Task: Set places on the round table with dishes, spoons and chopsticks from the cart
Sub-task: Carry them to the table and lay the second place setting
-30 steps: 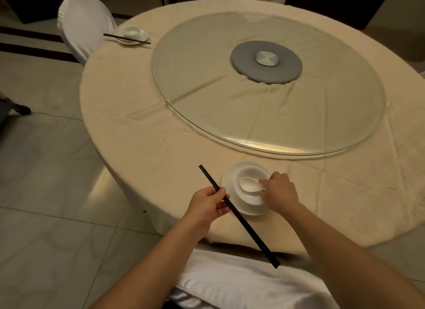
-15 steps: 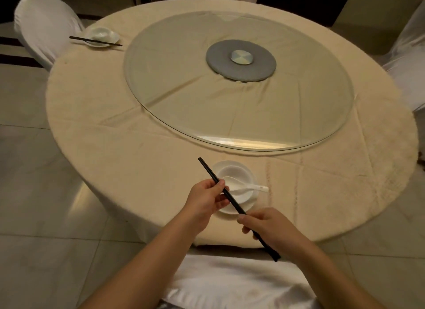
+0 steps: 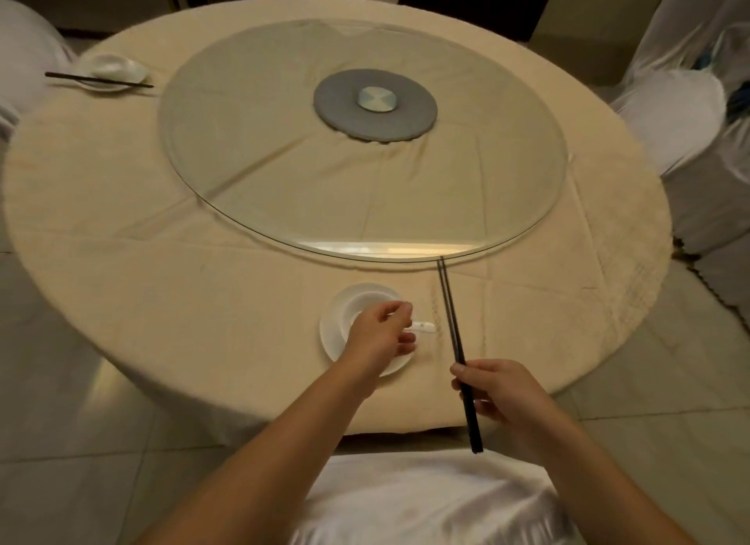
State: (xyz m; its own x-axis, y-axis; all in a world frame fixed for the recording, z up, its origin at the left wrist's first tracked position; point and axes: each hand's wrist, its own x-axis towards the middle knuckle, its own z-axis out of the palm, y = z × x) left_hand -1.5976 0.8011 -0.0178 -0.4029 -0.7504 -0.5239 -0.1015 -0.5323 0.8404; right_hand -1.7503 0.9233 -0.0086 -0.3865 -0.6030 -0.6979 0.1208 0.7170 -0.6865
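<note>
Round table (image 3: pixel 170 301), cream cloth, fills most of the frame. Glass turntable (image 3: pixel 259 139) on it, centre to upper centre, over a grey disc (image 3: pixel 337 114). White-covered chairs: one at right edge (image 3: pixel 690 110), one at upper left (image 3: pixel 24 66), one at bottom centre (image 3: pixel 406 500). Near setting, lower centre: white plate (image 3: pixel 332 341) with bowl (image 3: pixel 357 305) on it; white spoon (image 3: pixel 424 326), handle pointing right. Far setting, upper left: white dish (image 3: pixel 117 68) with dark chopsticks (image 3: pixel 97 80) laid across. Left hand (image 3: pixel 381 333) over the near bowl, fingers loosely curled; whether it grasps the spoon, cannot tell. Right hand (image 3: pixel 499 390), lower right of the plate, pinching black chopsticks (image 3: pixel 450 321) near their lower end, tips reaching the turntable rim.
</note>
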